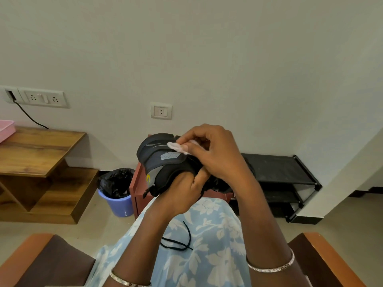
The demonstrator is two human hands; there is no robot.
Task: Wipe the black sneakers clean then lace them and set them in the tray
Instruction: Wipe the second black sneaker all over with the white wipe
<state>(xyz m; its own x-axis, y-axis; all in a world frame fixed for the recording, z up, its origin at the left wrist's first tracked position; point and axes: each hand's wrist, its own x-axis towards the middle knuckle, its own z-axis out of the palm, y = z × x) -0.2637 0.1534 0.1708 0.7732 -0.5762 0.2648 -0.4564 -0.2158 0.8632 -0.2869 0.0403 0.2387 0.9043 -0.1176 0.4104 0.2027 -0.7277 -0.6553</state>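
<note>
Wooden worktop (41, 146) stands off to my left against the wall, with the pink tray (6, 129) on its far left corner, well apart from the shoe. A black shoe rack (279, 172) sits low on the right, and a lilac bin (118, 195) with a black liner stands between the two. The black sneaker (163, 164) is up in front of me above my lap, its long axis running left to right and its rounded grey end pointing left; I cannot tell toe from heel. My left hand (186, 191) has its grip curled round the sneaker from below. My right hand (213, 154) pinches a white wipe (176, 146) against the shoe's upper side. A loose black lace (180, 241) lies on my lap. The only mark I can read is a yellow C-shaped logo (148, 179) near the left end.
</note>
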